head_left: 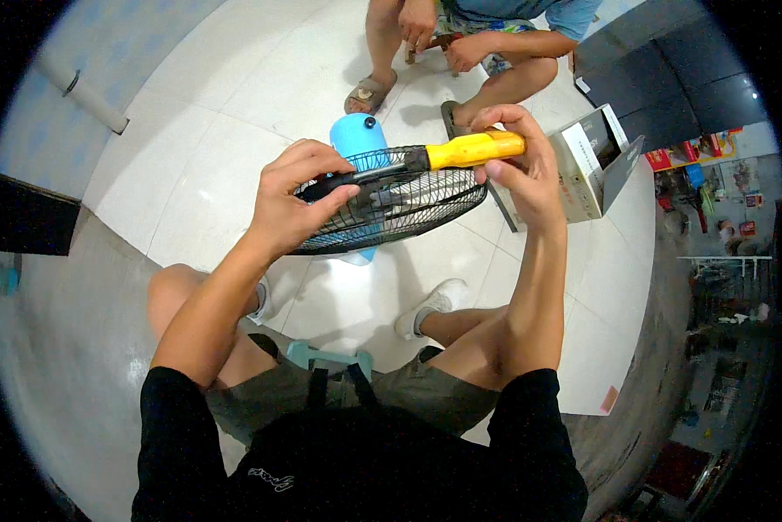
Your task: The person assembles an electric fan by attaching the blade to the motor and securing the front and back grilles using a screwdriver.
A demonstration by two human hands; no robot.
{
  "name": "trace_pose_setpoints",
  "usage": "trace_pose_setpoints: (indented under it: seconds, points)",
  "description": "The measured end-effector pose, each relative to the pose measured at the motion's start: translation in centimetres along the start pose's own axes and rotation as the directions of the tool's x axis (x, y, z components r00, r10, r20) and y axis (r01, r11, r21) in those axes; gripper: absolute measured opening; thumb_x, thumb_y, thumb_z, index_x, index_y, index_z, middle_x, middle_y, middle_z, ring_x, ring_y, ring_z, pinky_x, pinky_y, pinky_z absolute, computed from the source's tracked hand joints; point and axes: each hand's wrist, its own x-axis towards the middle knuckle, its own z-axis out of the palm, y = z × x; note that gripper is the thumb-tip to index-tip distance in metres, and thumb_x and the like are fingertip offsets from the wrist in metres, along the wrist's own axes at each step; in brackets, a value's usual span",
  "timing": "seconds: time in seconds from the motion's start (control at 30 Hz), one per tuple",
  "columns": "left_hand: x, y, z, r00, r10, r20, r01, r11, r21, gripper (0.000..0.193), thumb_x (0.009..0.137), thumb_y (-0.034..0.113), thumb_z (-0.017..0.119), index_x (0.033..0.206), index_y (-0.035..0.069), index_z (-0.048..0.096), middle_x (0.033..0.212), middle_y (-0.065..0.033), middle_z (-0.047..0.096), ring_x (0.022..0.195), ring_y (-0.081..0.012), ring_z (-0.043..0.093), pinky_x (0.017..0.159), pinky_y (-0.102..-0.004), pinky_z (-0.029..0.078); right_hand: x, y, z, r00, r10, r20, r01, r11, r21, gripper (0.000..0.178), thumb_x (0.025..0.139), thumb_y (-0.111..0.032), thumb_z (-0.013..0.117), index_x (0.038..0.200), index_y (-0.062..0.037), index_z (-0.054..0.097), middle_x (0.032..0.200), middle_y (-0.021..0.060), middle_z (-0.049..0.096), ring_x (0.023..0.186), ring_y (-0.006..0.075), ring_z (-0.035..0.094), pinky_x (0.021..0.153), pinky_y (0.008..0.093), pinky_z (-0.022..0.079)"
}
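Note:
A yellow-handled screwdriver [473, 150] lies almost level across the top of a fan's black wire cage [434, 204]. My right hand [534, 170] is closed round the far end of its handle, thumb below and fingers above. Over at the cage's left side, my left hand [297, 196] pinches a dark bar in line with the screwdriver's shaft; its fingers partly hide where the two meet. Behind the cage stands the fan's blue body [356, 132], with a small black knob on it. Some fan blades show dimly through the wires.
Opposite me a person sits on a low stool, with sandalled feet [372, 91] on the pale tiles. An opened cardboard box [580, 170] stands to the right, near dark panels [695, 65]. A pipe [95, 106] runs along the left wall. My knees flank the fan.

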Motion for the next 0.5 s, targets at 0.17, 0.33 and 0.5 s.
trace_pose_setpoints:
  seconds: [0.17,0.33,0.5]
  points:
    - [0.0,0.0,-0.3,1.000,-0.019,0.004,0.019,1.000,0.008,0.023,0.074,0.002,0.083,0.095,0.000,0.074,0.096,-0.0116,0.070,0.092,-0.0238,0.067,0.081,-0.0335,0.053,-0.2,0.1,-1.0,0.999,0.019,0.051,-0.019,1.000,-0.001,0.018,0.087,-0.009,0.075,0.100,-0.0031,0.064,0.087,0.0033,0.065,0.068,0.0074,0.059,0.058,0.0220,0.049]
    - [0.2,-0.1,-0.4,0.999,-0.005,0.037,0.006,1.000,-0.023,0.024,0.074,0.001,0.082,0.097,0.001,0.074,0.096,-0.0118,0.070,0.090,-0.0230,0.066,0.080,-0.0327,0.053,-0.2,-0.3,-1.8,0.968,0.250,0.027,-0.247,0.966,-0.069,0.016,0.092,-0.017,0.072,0.092,-0.0030,0.064,0.075,0.0031,0.064,0.059,0.0063,0.056,0.052,0.0217,0.045]
    - [0.0,0.0,-0.3,0.999,-0.041,0.026,0.042,0.999,-0.015,0.024,0.074,0.002,0.082,0.097,0.000,0.074,0.096,-0.0120,0.070,0.089,-0.0229,0.067,0.080,-0.0328,0.052,0.1,-0.9,1.9,0.986,-0.053,-0.157,0.067,0.994,0.090,0.015,0.092,-0.014,0.071,0.100,-0.0027,0.065,0.082,0.0035,0.065,0.060,0.0080,0.057,0.052,0.0223,0.044]
